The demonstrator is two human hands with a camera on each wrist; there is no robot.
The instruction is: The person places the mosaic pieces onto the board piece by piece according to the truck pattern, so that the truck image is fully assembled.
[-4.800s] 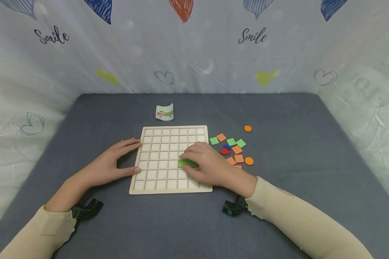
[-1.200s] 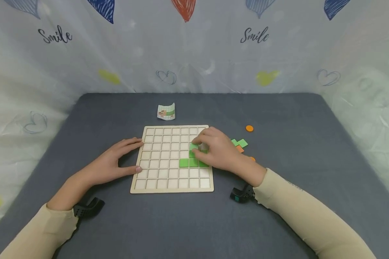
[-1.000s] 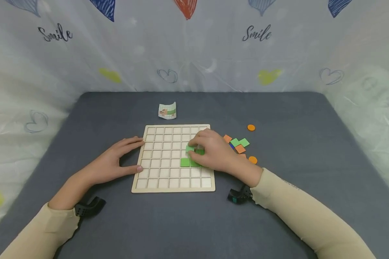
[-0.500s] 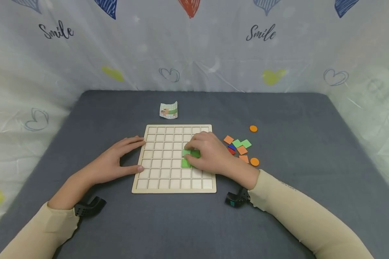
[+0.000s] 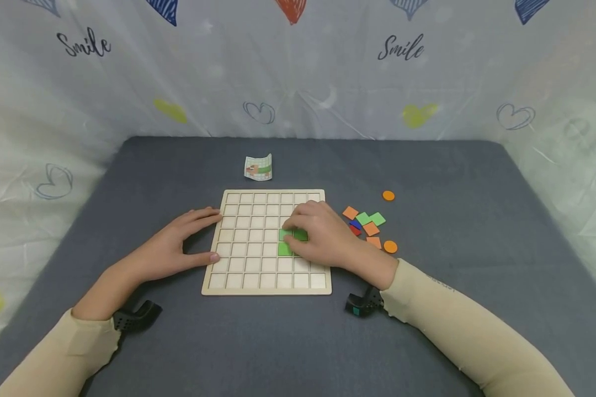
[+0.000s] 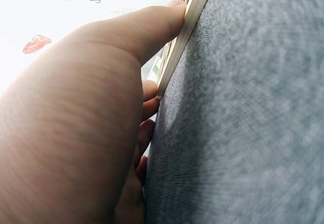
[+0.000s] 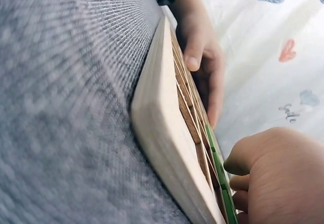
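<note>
In the head view a square wooden grid board (image 5: 243, 292) lies on the dark cloth. My left hand (image 5: 179, 242) rests at its left edge, fingers extended along the rim and thumb on the frame. At the right half of the grid, my right hand (image 5: 323, 234) pinches a light green square tile (image 5: 282, 235) between thumb and fingertips, down at a cell. Another green tile (image 5: 285, 249) sits in the cell just below it, and a darker green tile (image 5: 300, 235) shows to its right. The right wrist view shows a row of green tiles (image 7: 216, 155) under my fingertips; the hand hides the rest.
Right of the board lie loose orange squares (image 5: 371, 229), green squares (image 5: 377, 219), a blue piece (image 5: 355, 224), a red piece (image 5: 355, 230) and orange discs (image 5: 390, 246). A small picture card (image 5: 258, 167) lies behind the board. A printed curtain (image 5: 298, 71) hangs behind the table.
Over the last second my right hand has moved slightly left and down with the green tile into a cell. Since the oldest frame, a second green row has appeared. The left hand stays put.
</note>
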